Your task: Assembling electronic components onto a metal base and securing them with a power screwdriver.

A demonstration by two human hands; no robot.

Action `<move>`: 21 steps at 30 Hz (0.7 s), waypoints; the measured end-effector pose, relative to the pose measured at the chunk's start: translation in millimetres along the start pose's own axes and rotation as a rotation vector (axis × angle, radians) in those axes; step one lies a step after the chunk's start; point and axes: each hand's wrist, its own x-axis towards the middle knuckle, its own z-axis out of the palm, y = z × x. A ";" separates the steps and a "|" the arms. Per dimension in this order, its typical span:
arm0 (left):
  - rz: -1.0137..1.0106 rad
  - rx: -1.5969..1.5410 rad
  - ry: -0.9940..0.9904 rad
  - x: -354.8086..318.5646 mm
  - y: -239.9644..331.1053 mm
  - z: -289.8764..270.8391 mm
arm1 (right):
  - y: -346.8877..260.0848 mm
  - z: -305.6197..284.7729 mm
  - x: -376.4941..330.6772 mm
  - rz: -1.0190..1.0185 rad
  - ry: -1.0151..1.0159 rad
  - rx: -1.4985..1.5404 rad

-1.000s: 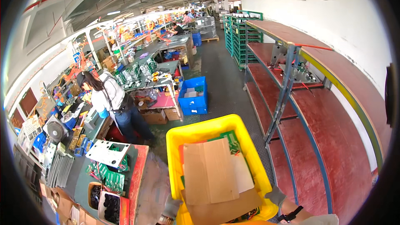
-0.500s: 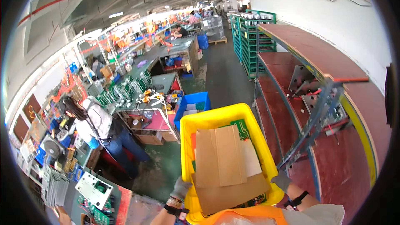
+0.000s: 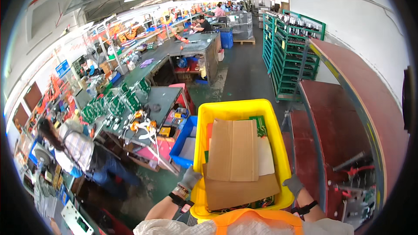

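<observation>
Since the earlier frames the yellow crate (image 3: 237, 113) has travelled farther down the aisle: the seated person in the checked shirt (image 3: 78, 150) who was off to the left now sits lower and nearer on that side, and the blue bin (image 3: 185, 141) lies just beside the crate's left wall. Both gloved hands carry the crate in front of the body. Left hand (image 3: 190, 178) is clenched on the near left rim, with a watch and bracelet on its wrist. Right hand (image 3: 294, 185) grasps the near right rim, a dark band on its wrist. Inside the crate lie folded sheets of brown cardboard (image 3: 233, 150), with a green circuit board (image 3: 260, 125) showing at their far right edge and a white sheet (image 3: 265, 156) under their right side. To the right stands a dark red shelf rack (image 3: 348, 104); farther along the aisle stands a green rack (image 3: 289, 56)
</observation>
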 end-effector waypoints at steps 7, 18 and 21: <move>0.184 0.035 0.049 250.6 59.1 62.9 | -80.2 -64.6 280.2 -0.031 0.148 -0.273; 0.146 0.238 0.350 585.5 200.6 27.4 | -243.7 -49.3 699.2 0.006 -0.119 -0.220; 0.121 0.331 0.331 677.1 244.5 9.0 | -306.7 -31.3 774.3 -0.017 -0.066 -0.376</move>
